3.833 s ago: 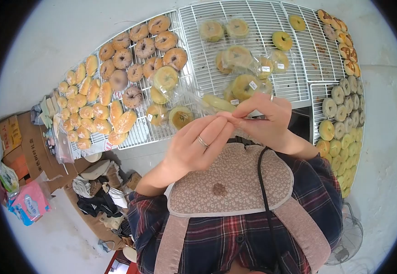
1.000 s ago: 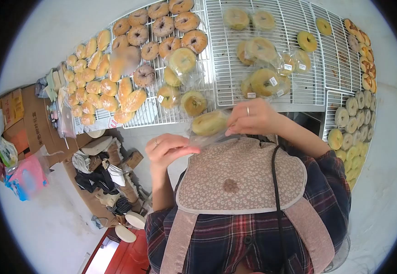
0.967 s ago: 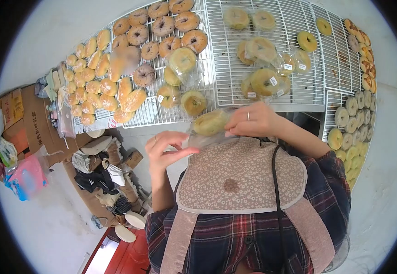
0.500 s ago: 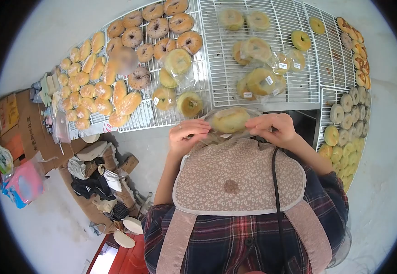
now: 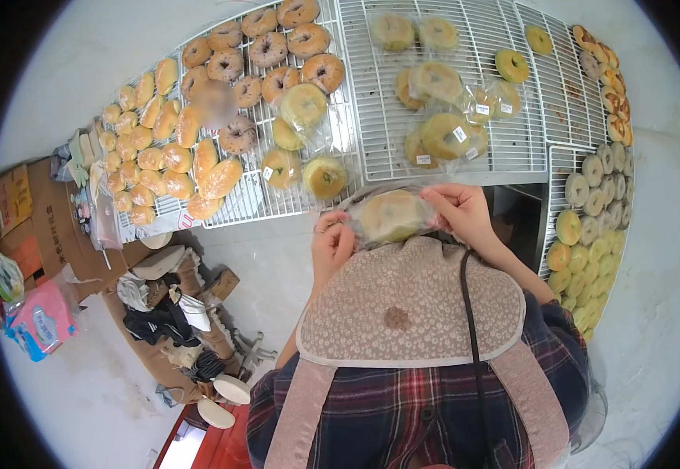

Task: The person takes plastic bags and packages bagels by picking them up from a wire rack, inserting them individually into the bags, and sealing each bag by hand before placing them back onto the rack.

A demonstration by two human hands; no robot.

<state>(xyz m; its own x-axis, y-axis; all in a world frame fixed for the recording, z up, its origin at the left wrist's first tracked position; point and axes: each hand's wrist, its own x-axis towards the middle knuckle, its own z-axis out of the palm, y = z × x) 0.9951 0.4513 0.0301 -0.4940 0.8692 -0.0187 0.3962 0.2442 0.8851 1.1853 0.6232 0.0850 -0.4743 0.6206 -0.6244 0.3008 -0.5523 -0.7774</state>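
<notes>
A greenish-yellow bagel in a clear plastic bag [image 5: 393,216] is held up in front of my apron, between both hands. My left hand [image 5: 332,241] is closed at the bag's left edge, its fingers curled in. My right hand [image 5: 463,213] pinches the bag's upper right side between thumb and fingers. Just beyond, on the wire rack, lie other bagged bagels, among them a bagged green bagel [image 5: 324,178] and a labelled bagged bagel [image 5: 443,135].
Brown bagels [image 5: 280,83] and oblong rolls [image 5: 177,156] cover the left rack. Pale bagels [image 5: 592,170] fill the right-hand rack [image 5: 549,215]. A cardboard box [image 5: 62,227] and a chair heaped with clothes [image 5: 170,313] stand at the left.
My left hand has moved right and slightly down, its fingers curling at the bag's side. My right hand has risen a little along the bag's edge.
</notes>
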